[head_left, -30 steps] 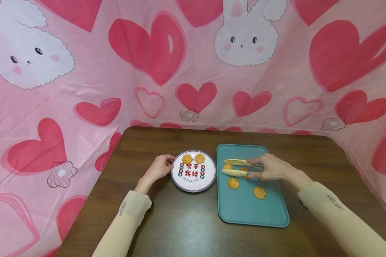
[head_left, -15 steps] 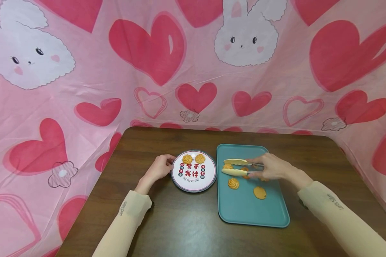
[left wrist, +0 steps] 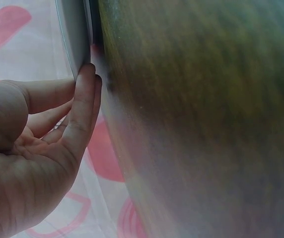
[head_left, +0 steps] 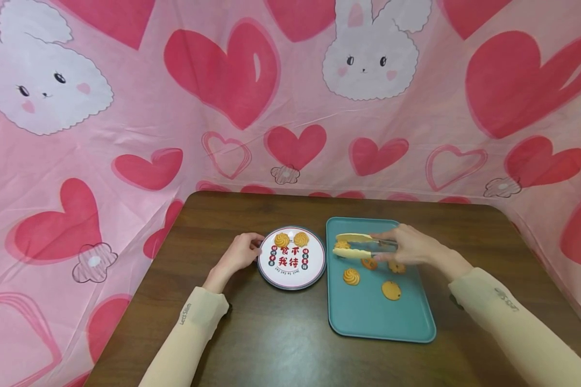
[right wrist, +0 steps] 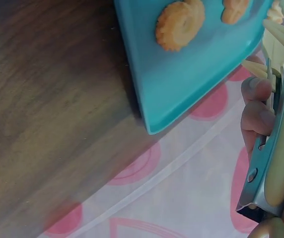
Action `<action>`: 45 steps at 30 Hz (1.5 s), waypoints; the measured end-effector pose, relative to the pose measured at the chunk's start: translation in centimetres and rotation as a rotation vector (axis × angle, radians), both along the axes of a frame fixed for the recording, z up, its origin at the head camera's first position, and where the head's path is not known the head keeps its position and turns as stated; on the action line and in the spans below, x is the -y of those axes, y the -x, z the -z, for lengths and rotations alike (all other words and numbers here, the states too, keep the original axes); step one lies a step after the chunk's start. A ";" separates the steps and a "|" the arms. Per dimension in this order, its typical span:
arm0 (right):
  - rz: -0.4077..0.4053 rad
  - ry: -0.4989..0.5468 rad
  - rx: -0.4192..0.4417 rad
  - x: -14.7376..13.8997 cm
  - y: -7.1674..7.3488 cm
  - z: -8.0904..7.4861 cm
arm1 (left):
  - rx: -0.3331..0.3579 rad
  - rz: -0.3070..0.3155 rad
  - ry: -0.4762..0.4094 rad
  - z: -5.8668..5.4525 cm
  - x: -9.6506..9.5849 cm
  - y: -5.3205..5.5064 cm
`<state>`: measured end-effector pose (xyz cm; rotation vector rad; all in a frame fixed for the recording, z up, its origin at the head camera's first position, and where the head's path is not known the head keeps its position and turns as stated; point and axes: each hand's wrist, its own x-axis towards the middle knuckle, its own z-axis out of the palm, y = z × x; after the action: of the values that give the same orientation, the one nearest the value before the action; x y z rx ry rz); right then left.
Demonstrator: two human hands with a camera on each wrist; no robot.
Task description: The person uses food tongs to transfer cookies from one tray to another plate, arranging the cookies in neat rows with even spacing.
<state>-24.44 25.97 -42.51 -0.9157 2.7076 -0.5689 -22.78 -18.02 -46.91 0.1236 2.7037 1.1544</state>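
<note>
My left hand (head_left: 239, 251) pinches the left rim of a round white plate (head_left: 294, 282) with red printed characters. In the left wrist view, thumb and fingertips (left wrist: 85, 79) meet at the plate's edge (left wrist: 72, 34). Two swirled cookies (head_left: 282, 239) lie on its far side. My right hand (head_left: 413, 245) grips food tongs (head_left: 353, 253) with cream-coloured tips and a metal body, over the teal tray (head_left: 377, 325). Their tips stand apart on both sides of a cookie (head_left: 341, 245) near the tray's left edge. The right wrist view shows the tongs' handle (right wrist: 283, 148) within my fingers.
Other cookies lie on the tray: a swirled one (head_left: 351, 276), a flat round one (head_left: 391, 290), a pretzel-shaped one (head_left: 369, 263) and a flower-shaped one (head_left: 396, 266). Tray and plate sit close together on a dark wooden table (head_left: 271, 338). A pink heart-patterned cloth (head_left: 232, 161) hangs behind.
My right hand and the tongs have shifted slightly toward the far side of the tray, uncovering more of the pretzel-shaped and flower-shaped cookies. The left hand and plate stay in place.
</note>
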 end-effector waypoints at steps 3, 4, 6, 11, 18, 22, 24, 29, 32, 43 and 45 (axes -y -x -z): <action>-0.001 0.002 -0.001 0.2 0.1 -0.2 | -0.002 0.007 0.001 -0.1 0.0 0.0; -0.003 0.003 0.000 0.3 0.1 -0.2 | -0.005 0.009 0.004 -0.1 0.0 0.0; -0.012 0.008 -0.007 0.6 0.2 -0.4 | -0.007 0.010 0.005 -0.1 0.0 0.0; -0.046 0.023 -0.044 1.7 0.4 -1.1 | -0.001 0.001 0.006 -0.1 0.0 -0.1; -0.094 0.042 -0.043 4.2 0.7 -1.7 | -0.012 0.005 0.012 -0.1 0.0 -0.1; -0.122 0.062 -0.031 6.0 0.9 -1.9 | -0.016 0.005 0.012 -0.1 0.0 -0.2; -0.135 0.065 -0.031 6.9 1.0 -1.8 | -0.017 0.006 0.013 -0.1 0.0 -0.2; -0.169 0.059 -0.029 9.0 1.4 -1.5 | -0.019 0.005 0.012 -0.1 0.0 -0.2; -0.178 0.049 -0.021 10.1 1.5 -1.3 | -0.013 0.002 0.011 -0.1 0.0 -0.2; -0.183 -0.011 -0.017 13.4 1.7 -0.1 | -0.014 0.006 0.015 0.1 0.1 -0.1; -0.186 -0.017 -0.030 13.9 1.8 0.1 | -0.016 0.007 0.015 0.1 0.1 -0.1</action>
<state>-26.22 12.10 -42.59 -1.1638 2.6107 -0.4965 -22.68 -18.12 -47.01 0.1400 2.7235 1.1352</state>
